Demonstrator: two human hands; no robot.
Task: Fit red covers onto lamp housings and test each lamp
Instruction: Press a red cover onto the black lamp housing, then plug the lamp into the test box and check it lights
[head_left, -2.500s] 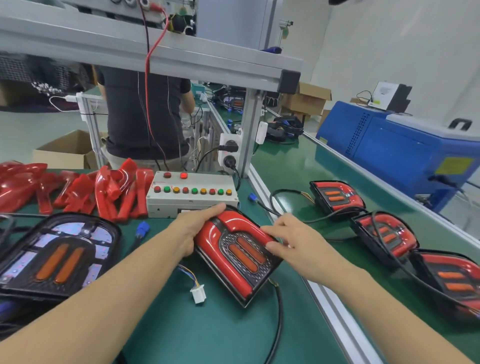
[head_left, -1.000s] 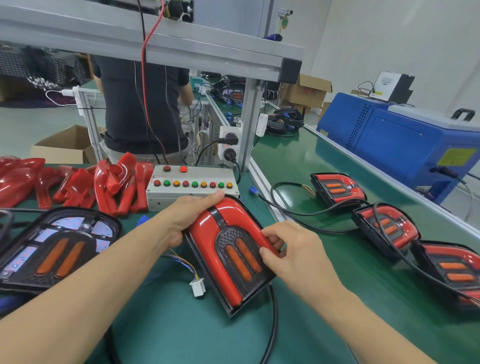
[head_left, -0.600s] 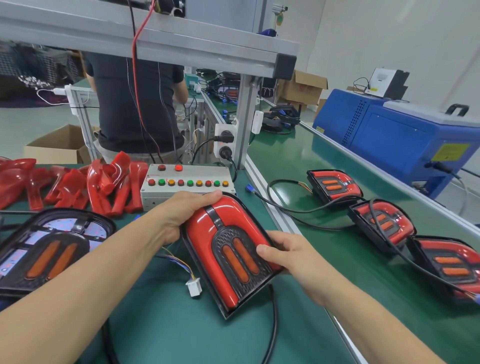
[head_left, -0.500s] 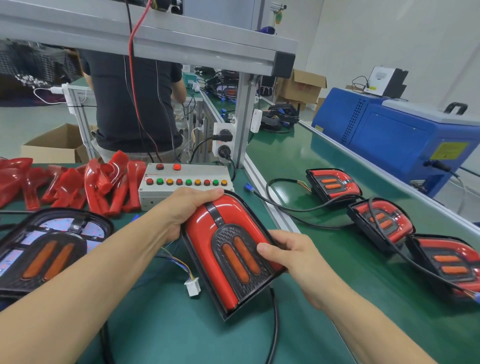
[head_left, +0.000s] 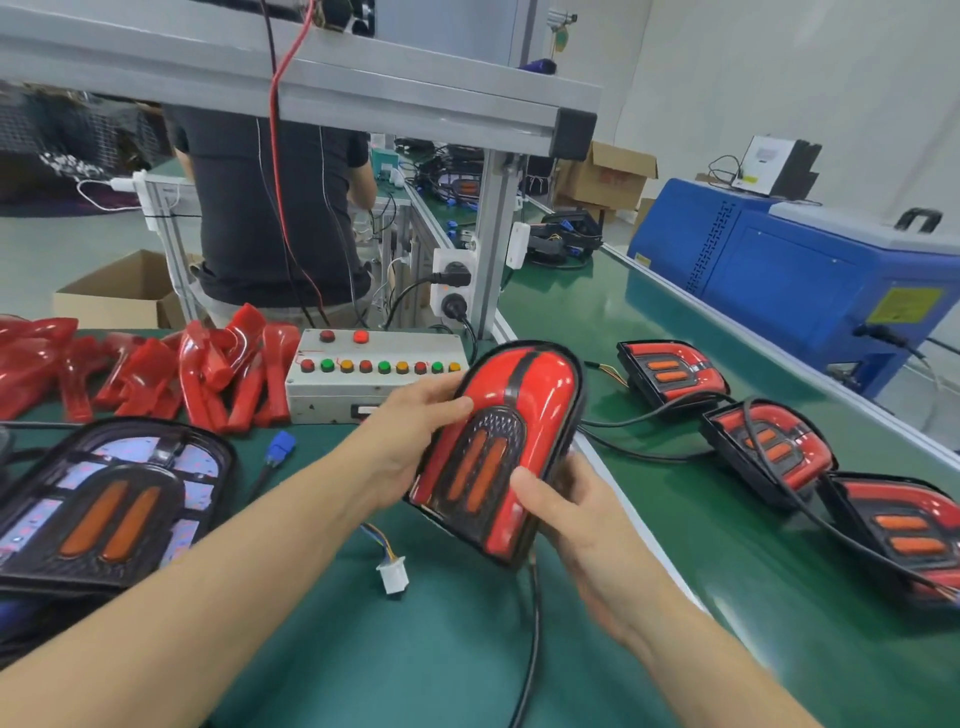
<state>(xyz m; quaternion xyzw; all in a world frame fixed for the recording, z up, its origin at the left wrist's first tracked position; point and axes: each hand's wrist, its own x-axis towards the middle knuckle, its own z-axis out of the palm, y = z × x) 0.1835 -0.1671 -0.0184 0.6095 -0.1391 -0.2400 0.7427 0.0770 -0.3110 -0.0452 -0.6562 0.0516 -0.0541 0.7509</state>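
while both hands (head_left: 587, 525) grip it, the lamp (head_left: 498, 441) shows a glossy red cover.

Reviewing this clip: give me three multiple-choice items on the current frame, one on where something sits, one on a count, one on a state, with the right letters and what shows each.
1. Where is the pile of loose red covers?
A. Left of the button box
B. On the blue machine
C. Under the held lamp

2. How many covered lamps lie on the green belt to the right?
A. One
B. Three
C. Five

3. What state is the housing at the left in?
A. Red cover fitted
B. No red cover, inner board exposed
C. Held in a hand

Answers:
1. A: the covers are heaped on the bench beside the box's left end.
2. B: three lamps lie in a row there.
3. B: its pale board shows; the left hand and right hand have their grip on the covered lamp.
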